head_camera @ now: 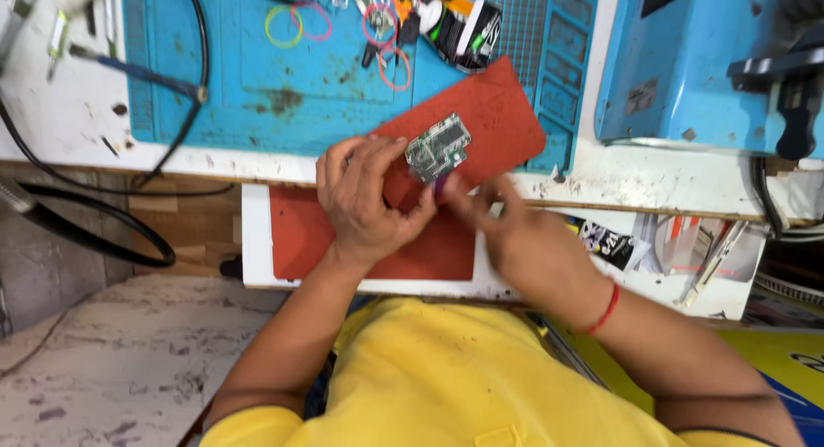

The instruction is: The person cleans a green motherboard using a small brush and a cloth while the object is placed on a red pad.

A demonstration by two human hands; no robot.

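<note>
My left hand (365, 198) pinches a small green circuit board (438, 147) between thumb and fingers, holding it over a red mat (502, 112) at the bench's front edge. My right hand (506, 232) is blurred just below and right of the board, fingertips reaching toward its lower edge, where something small and purple shows; whether it grips that is unclear. A red thread band circles my right wrist.
A blue work mat (257, 95) covers the bench, with coloured rubber bands (283, 26), small parts and a dark roll (472, 35) at the back. A blue machine (687, 60) stands right. Black cables (103, 215) hang left. A drawer with tools (712, 258) is open lower right.
</note>
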